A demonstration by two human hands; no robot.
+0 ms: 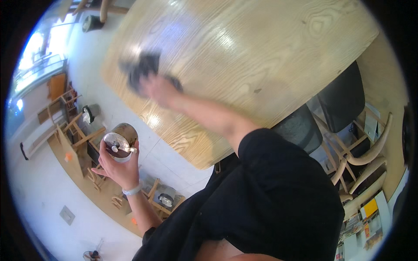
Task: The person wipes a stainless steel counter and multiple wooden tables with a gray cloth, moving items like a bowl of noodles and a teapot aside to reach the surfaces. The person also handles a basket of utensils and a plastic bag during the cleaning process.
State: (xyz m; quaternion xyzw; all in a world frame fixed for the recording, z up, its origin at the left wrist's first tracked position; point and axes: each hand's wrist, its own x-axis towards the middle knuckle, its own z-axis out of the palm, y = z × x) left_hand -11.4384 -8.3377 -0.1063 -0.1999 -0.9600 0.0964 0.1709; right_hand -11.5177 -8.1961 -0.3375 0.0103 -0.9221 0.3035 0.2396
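A dark grey cloth (148,63), blurred by motion, lies bunched on the wooden tabletop (235,65). My right hand (160,88) presses down on it with the arm stretched out, near the table's left end. Off that end, my left hand (122,171) holds up a small cylindrical container (126,131), its fingers and thumb around the side. The container has a shiny metal lid (114,138) with a knob, and a small metal fitting sticks out at its right. What is inside the container is hidden.
Black-seated wooden chairs (343,98) stand along the table's right side. Other wooden chairs and tables (70,146) are at the left. Lined bins (91,112) stand on the pale tiled floor (163,160). A small dark spot (257,91) marks the tabletop.
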